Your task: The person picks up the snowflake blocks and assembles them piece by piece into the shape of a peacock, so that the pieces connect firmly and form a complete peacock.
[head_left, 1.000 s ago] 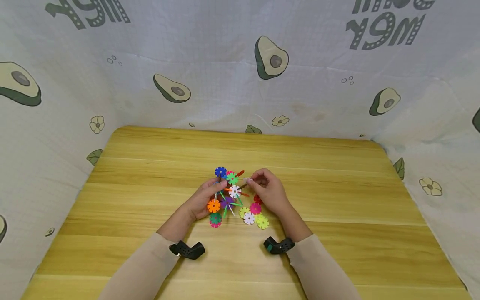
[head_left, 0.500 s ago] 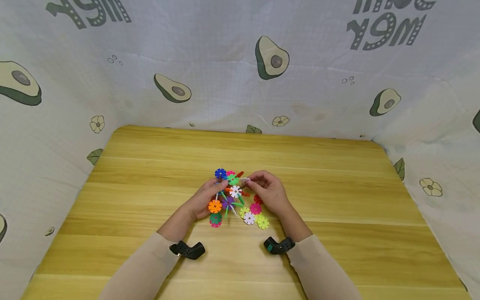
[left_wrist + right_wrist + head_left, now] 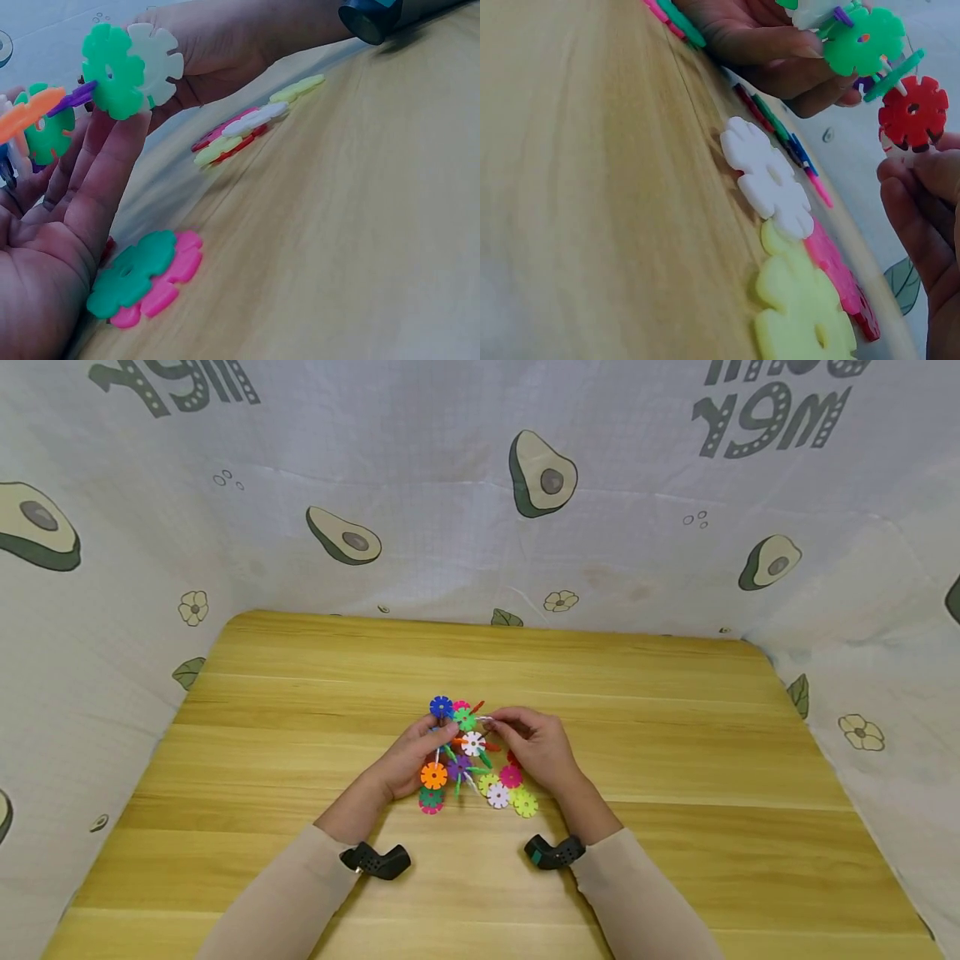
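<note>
My left hand [image 3: 408, 758] holds a cluster of interlocked plastic snowflake discs, its thumb on top near a blue disc [image 3: 441, 707] and a light green disc [image 3: 465, 719]. An orange disc [image 3: 433, 775] and a purple disc [image 3: 460, 767] hang at the near side of the cluster. At its far right, my right hand [image 3: 542, 745] pinches a white disc [image 3: 483, 718] seen nearly edge-on beside the light green one. In the right wrist view, a red disc [image 3: 913, 112] sits just above the right fingertips. Whether the white disc's slot is engaged, I cannot tell.
Loose discs lie overlapping on the wooden table [image 3: 637, 877] below the right hand: white [image 3: 498, 796], yellow [image 3: 526, 804], and pink [image 3: 512, 776]. A dark green disc [image 3: 135, 274] rests on a pink one by the left hand. A patterned cloth [image 3: 450, 577] hangs behind the table.
My right hand has shifted slightly left and nearer, bringing the white disc against the cluster and turning it edge-on. The cluster has tilted a little; its orange and purple discs moved slightly right.
</note>
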`<state>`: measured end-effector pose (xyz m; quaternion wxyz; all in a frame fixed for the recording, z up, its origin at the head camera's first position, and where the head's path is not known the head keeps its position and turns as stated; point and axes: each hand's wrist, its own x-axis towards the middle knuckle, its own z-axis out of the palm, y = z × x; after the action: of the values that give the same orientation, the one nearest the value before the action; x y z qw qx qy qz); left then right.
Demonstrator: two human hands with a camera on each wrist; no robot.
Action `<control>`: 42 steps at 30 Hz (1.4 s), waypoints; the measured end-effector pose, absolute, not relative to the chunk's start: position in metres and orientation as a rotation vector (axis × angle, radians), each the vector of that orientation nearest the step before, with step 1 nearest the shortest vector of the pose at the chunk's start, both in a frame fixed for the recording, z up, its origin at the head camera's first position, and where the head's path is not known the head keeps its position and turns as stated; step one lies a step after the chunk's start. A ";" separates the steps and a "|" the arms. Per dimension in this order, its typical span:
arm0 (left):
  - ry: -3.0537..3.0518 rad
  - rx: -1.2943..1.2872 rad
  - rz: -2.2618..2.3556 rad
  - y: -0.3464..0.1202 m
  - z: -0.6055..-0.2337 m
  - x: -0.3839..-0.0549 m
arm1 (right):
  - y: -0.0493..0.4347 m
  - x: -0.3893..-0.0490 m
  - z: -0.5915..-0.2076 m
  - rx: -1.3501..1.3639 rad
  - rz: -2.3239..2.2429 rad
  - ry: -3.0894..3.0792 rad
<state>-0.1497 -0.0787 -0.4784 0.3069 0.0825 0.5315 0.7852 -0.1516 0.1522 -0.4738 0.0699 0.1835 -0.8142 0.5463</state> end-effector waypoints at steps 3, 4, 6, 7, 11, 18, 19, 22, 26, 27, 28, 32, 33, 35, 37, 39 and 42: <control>1.437 0.237 2.076 -0.078 -0.479 -0.150 | 0.152 -0.152 -0.473 0.577 1.610 -2.441; 1.440 0.244 2.077 -0.077 -0.479 -0.150 | 0.152 -0.152 -0.473 0.577 1.605 -2.439; 1.444 0.264 2.077 -0.077 -0.480 -0.150 | 0.152 -0.152 -0.473 0.580 1.607 -2.432; 1.440 0.275 2.077 -0.077 -0.480 -0.150 | 0.151 -0.151 -0.473 0.583 1.607 -2.429; 1.401 0.326 2.075 -0.078 -0.482 -0.150 | 0.151 -0.151 -0.473 0.601 1.639 -2.422; 1.395 0.388 2.013 -0.079 -0.482 -0.150 | 0.152 -0.151 -0.473 0.605 1.656 -2.434; 1.402 0.391 2.004 -0.079 -0.482 -0.150 | 0.153 -0.151 -0.473 0.617 1.644 -2.435; 1.434 0.398 1.977 -0.080 -0.481 -0.149 | 0.154 -0.152 -0.474 0.666 1.601 -2.430; 1.476 0.393 1.945 -0.080 -0.480 -0.148 | 0.154 -0.152 -0.474 0.701 1.599 -2.417; 1.485 0.390 1.942 -0.080 -0.480 -0.148 | 0.154 -0.152 -0.474 0.694 1.603 -2.417; 1.487 0.390 1.944 -0.080 -0.480 -0.148 | 0.154 -0.152 -0.473 0.674 1.615 -2.422; 1.475 0.360 1.984 -0.078 -0.482 -0.149 | 0.153 -0.152 -0.472 0.554 1.679 -2.449; 1.466 0.339 2.005 -0.078 -0.482 -0.149 | 0.154 -0.152 -0.472 0.519 1.709 -2.457; 1.459 0.286 2.047 -0.077 -0.481 -0.150 | 0.156 -0.153 -0.471 0.462 1.761 -2.482; 1.452 0.226 2.092 -0.076 -0.481 -0.151 | 0.160 -0.155 -0.472 0.405 1.743 -2.551; 1.433 0.165 2.138 -0.076 -0.480 -0.151 | 0.166 -0.156 -0.471 0.390 1.689 -2.645; 1.434 0.087 2.197 -0.076 -0.480 -0.151 | 0.176 -0.159 -0.469 0.478 1.497 -2.816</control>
<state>-0.1511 -0.0758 -0.4795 0.2555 0.0321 0.5283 0.8091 -0.1592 0.1764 -0.4694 -0.0415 0.1482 -0.8724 0.4639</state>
